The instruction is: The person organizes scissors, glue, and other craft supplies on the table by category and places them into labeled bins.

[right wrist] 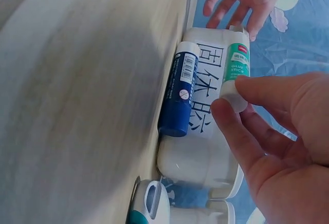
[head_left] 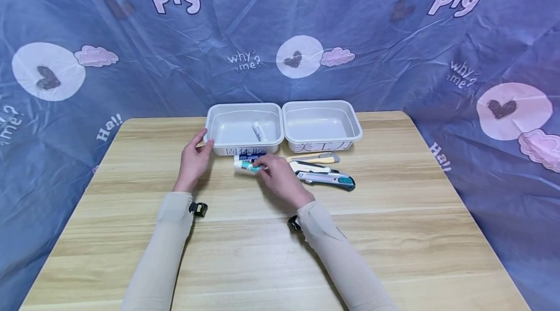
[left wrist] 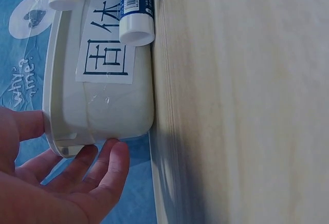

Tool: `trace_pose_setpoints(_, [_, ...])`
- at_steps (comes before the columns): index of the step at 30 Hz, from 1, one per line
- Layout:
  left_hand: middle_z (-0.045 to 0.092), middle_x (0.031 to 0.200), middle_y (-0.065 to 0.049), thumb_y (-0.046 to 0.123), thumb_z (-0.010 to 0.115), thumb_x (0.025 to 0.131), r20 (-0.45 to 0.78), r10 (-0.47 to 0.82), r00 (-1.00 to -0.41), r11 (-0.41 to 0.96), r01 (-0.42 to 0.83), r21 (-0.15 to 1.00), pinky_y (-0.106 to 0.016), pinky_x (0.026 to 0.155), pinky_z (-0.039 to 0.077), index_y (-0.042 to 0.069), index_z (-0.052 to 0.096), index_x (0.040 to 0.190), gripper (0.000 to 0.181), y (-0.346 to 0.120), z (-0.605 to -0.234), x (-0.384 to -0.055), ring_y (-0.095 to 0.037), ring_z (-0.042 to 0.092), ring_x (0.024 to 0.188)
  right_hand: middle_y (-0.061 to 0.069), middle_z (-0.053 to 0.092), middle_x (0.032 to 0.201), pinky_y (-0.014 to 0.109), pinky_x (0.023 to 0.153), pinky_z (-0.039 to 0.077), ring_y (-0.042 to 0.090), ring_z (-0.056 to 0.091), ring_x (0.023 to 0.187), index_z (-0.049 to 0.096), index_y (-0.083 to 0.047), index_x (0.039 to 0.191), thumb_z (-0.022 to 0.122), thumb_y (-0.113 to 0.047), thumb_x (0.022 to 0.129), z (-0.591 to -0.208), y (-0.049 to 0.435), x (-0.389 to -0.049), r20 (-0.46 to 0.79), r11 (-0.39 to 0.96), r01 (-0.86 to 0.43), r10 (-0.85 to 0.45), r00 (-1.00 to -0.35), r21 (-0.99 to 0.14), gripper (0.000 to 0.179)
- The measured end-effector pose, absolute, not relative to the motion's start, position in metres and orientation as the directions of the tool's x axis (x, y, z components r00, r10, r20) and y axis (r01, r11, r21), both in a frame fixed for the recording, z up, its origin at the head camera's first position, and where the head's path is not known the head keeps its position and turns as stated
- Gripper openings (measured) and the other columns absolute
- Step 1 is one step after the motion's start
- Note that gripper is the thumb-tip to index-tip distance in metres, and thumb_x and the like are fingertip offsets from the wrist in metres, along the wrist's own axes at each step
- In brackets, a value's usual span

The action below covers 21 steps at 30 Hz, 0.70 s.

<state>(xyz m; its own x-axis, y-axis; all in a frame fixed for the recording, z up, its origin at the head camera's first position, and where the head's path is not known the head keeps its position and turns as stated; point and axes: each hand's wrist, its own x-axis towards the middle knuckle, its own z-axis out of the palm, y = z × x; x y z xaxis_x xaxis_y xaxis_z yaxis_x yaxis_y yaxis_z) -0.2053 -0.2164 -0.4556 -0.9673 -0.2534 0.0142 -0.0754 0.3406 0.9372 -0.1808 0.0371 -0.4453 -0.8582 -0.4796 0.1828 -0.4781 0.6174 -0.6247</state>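
Note:
My right hand [head_left: 282,178] pinches a green-and-white glue stick [right wrist: 237,62] by its white end, between thumb and index finger. It is held close over the front of the left white plastic box [head_left: 210,121]. A blue glue stick [right wrist: 179,93] with a white cap lies on the table against that box's labelled front. My left hand [head_left: 194,161] holds the box's left end, the thumb at the rim and the fingers against the end wall. Inside the box lies a white glue stick [head_left: 259,131].
A second white plastic box [head_left: 321,142] with a label stands right beside the first. In front of it lie a yellow utility knife [head_left: 323,157], a white one [head_left: 312,167] and a silver-and-green one [head_left: 325,179]. A blue patterned cloth [head_left: 245,19] hangs behind the wooden table [head_left: 245,262].

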Motion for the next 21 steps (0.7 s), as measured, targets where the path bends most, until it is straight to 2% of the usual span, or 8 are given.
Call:
trace_pose_setpoints(4, [0.047,0.157,-0.011,0.025,0.058,0.105,0.008,-0.254,-0.967,0.337,-0.080,0.938,-0.015,0.081,0.046,0.015,0.045,0.155,0.053,-0.216,-0.455,-0.206,-0.033,0.062,0.123,0.010,0.072,0.117,0.030,0.087,0.059,0.022,0.071,0.099,0.073,-0.006,0.113,0.068,0.001,0.094,-0.443,0.039,-0.182,0.186,0.605,-0.453,-0.452,-0.872,-0.655,0.020])
trace_pose_setpoints(10, [0.047,0.157,-0.010,0.025,0.058,0.105,0.000,-0.258,-0.966,0.330,-0.088,0.940,-0.017,0.083,0.046,0.016,0.045,0.155,0.053,-0.216,-0.456,-0.206,-0.032,0.061,0.124,0.010,0.070,0.118,0.026,0.087,0.058,0.021,0.070,0.104,0.072,-0.005,0.111,0.069,0.000,0.095,-0.440,0.044,-0.185,0.217,0.579,-0.422,-0.390,-0.895,-0.697,0.017])
trace_pose_setpoints(21, [0.048,0.157,-0.009,0.027,0.058,0.105,-0.001,-0.260,-0.966,0.332,-0.090,0.939,-0.018,0.085,0.046,0.016,0.045,0.155,0.053,-0.216,-0.457,-0.206,-0.031,0.061,0.123,0.010,0.071,0.116,0.028,0.091,0.058,0.023,0.068,0.106,0.072,-0.004,0.115,0.071,-0.002,0.093,-0.434,0.054,-0.188,0.285,0.552,-0.397,-0.280,-0.917,-0.733,0.022])
